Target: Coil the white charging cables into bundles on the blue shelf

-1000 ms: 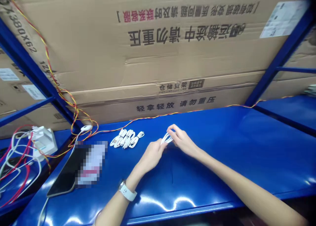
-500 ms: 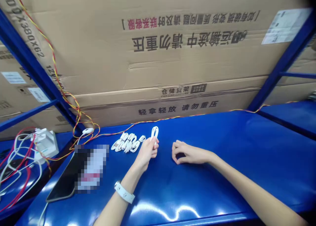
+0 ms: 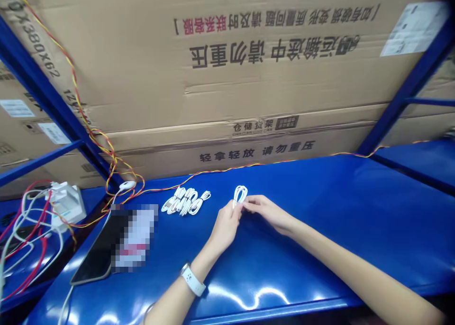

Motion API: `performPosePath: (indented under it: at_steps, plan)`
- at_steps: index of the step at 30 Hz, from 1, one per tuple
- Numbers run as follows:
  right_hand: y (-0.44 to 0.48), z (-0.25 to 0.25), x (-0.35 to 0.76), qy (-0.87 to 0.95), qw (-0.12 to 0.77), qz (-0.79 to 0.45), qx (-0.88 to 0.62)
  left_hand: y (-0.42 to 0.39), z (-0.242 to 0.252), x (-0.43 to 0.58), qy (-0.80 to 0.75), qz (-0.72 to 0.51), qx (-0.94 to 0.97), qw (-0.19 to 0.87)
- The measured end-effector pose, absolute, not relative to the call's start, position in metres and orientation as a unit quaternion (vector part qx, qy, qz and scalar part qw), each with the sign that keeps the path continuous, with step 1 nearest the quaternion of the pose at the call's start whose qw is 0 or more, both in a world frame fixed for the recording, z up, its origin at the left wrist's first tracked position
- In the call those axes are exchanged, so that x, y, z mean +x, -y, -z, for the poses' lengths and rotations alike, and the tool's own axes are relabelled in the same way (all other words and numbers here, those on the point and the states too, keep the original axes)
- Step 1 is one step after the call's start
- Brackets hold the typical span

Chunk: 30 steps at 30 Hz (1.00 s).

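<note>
A coiled white cable point(image 3: 241, 193) stands up from the fingertips of my left hand point(image 3: 226, 225), which is closed around its lower end. From the right, the thumb and fingers of my right hand point(image 3: 270, 213) pinch at the same coil near its base; part of the cable is hidden by the fingers. Several more white cable bundles point(image 3: 185, 201), coiled and bound at the middle, lie side by side on the blue shelf point(image 3: 320, 239) to the left of my left hand.
A dark tablet or phone point(image 3: 97, 254) with a blurred patch lies to the left. Beyond it, a white power strip point(image 3: 67, 204) sits among tangled red and white cords. A twisted red-yellow wire point(image 3: 213, 172) runs along the back, before large cardboard boxes point(image 3: 249, 88). Blue posts point(image 3: 401, 97) flank the shelf.
My left hand has moved right with the coiled cable. My right hand has come from a spot apart to the coil, its fingers now on it. The view has shifted slightly.
</note>
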State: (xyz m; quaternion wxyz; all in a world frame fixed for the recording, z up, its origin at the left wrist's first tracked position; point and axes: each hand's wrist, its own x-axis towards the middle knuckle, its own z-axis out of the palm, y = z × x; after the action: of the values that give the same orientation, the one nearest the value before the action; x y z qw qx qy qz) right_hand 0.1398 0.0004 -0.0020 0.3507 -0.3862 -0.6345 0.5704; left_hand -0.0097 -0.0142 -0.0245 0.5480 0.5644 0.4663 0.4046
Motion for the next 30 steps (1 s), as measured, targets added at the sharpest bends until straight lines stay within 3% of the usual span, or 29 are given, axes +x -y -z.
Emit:
performPosePath:
  at_steps: [4,8,15,22,30]
  plan:
    - [0.001,0.003,0.139,0.634,0.327,-0.571,-0.406,0.012,0.026,-0.011,-0.473,-0.413,0.63,0.458]
    - [-0.002,-0.002,0.145,0.641,0.338,-0.562,-0.399,0.011,0.022,-0.012,-0.475,-0.398,0.555,0.555]
    - [-0.014,-0.022,0.173,0.624,0.443,-0.502,-0.404,0.023,0.0,-0.016,-0.353,-0.266,0.532,0.722]
    - [-0.006,-0.029,0.171,0.754,0.276,-0.517,-0.297,0.037,-0.006,-0.008,-0.293,-0.147,0.581,0.745]
    - [-0.01,-0.028,0.178,0.775,0.279,-0.481,-0.3,0.035,-0.012,-0.011,-0.271,-0.23,0.556,0.751]
